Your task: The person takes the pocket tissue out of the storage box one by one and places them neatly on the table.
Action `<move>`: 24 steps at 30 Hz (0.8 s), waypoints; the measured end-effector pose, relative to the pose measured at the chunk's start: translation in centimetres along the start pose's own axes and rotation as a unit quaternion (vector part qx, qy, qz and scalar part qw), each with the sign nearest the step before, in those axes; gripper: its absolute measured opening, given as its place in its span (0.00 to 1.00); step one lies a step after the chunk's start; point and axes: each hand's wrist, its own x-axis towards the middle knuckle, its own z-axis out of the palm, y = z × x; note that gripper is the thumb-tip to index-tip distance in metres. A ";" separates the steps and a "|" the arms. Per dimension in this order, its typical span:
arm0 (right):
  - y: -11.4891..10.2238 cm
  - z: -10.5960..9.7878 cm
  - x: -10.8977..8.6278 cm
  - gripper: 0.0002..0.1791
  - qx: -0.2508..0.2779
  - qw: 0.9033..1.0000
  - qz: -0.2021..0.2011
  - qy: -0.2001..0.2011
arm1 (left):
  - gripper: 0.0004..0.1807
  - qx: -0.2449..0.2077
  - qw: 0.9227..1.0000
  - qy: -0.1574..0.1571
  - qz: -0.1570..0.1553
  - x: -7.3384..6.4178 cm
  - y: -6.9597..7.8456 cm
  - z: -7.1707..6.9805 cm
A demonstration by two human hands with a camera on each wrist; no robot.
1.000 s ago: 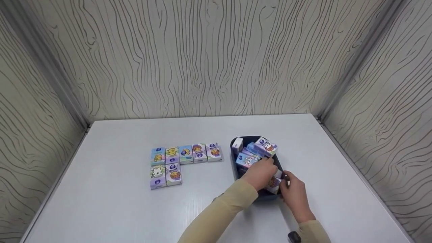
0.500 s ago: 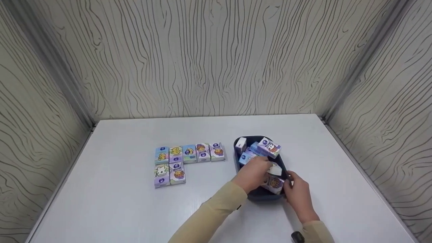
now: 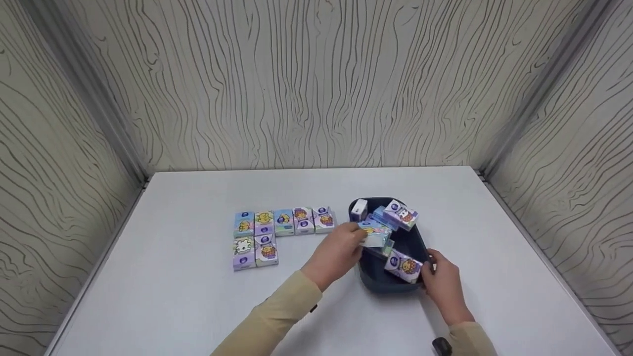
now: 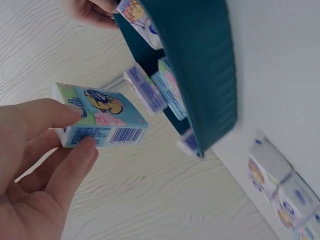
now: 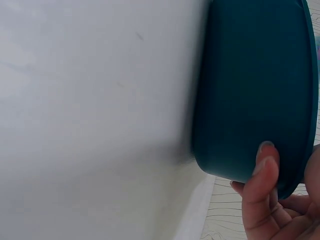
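Note:
My left hand (image 3: 336, 254) pinches a blue pocket tissue pack (image 4: 105, 112) with a cartoon print and barcode, between thumb and fingers. In the head view it holds this pack over the left side of a dark teal plastic bin (image 3: 390, 286). My right hand (image 3: 443, 279) grips the bin's near right rim; the right wrist view shows its fingers (image 5: 265, 175) against the outer wall. Inside the bin, a purple-and-white tissue pack (image 3: 404, 267) leans at the near end. Another tissue pack (image 3: 400, 215) lies tilted at the far right, and a white one (image 3: 359, 209) stands at the far left.
Left of the bin, several tissue packs (image 3: 284, 222) lie side by side in a row on the white table (image 3: 163, 296). Two more packs (image 3: 255, 252) sit in front of the row's left end. Wood-patterned panels (image 3: 296, 84) enclose the table at the back and sides.
My left hand has come up from among the packs in the bin and moved left, with a blue tissue pack now between its fingers. My right hand stays on the bin's rim.

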 end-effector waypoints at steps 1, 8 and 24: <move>0.0 0.0 0.0 0.22 -0.001 1.000 -0.001 0.001 | 0.11 0.006 1.000 0.000 -0.007 -0.4 -0.5 -0.2; 0.0 -0.1 0.1 0.23 0.001 1.000 0.000 -0.004 | 0.16 0.078 0.994 -0.052 -0.055 -3.9 -3.6 0.4; 0.0 0.0 0.2 0.23 -0.010 1.000 0.002 -0.002 | 0.25 0.208 0.971 -0.110 -0.037 -8.3 -6.2 3.9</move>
